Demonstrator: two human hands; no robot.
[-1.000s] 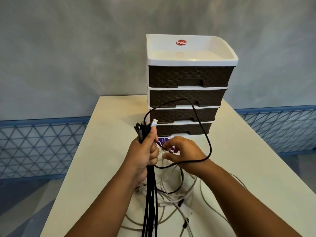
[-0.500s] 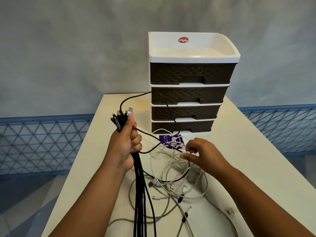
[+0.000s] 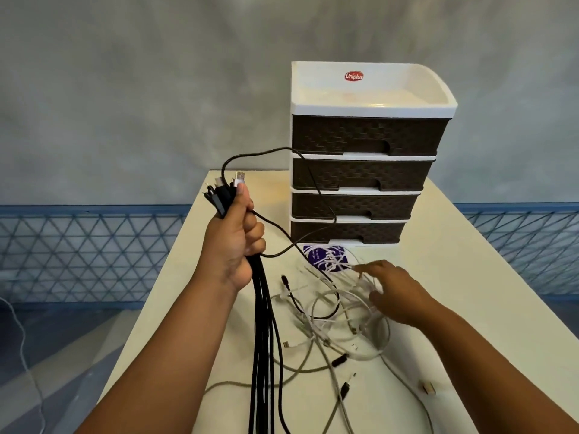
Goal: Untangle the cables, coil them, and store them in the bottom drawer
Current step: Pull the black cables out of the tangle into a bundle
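left hand point(image 3: 233, 242) raised above the table point(image 3: 470, 277), fist closed round a bundle of black cables point(image 3: 261, 339), plug ends point(image 3: 224, 191) sticking up out of the top of the fist, one silver usb tip among them. the bundle hangs straight down from the fist and runs off the bottom edge. one black cable point(image 3: 316, 189) loops up from the plug ends, arcs across the front of the drawer unit point(image 3: 363, 151), drops down past the bottom drawer point(image 3: 347, 230) and comes back toward the fist.

right hand point(image 3: 388, 292) low over the table, in front of the drawer unit, fingers spread and reaching into the tangle of white and grey cables point(image 3: 338, 314); fingertips are in among the white strands, blurred, cannot tell if anything is pinched. hands well apart, left one higher and further left of the drawer unit.

tangle lies loose on the table in front of the drawer unit, mixed with a thin black loop and several small connectors. one usb plug point(image 3: 427, 388) lies apart at the near right of the pile. purple card point(image 3: 324, 256) flat on the table just in front of the bottom drawer, partly under white strands.

drawer unit: four dark woven-look drawers, all shut, white frame, white tray top with a red uniplus sticker point(image 3: 354, 76). it stands at the far end of the table. grey wall behind it, blue lattice railing point(image 3: 78, 245) on both sides.
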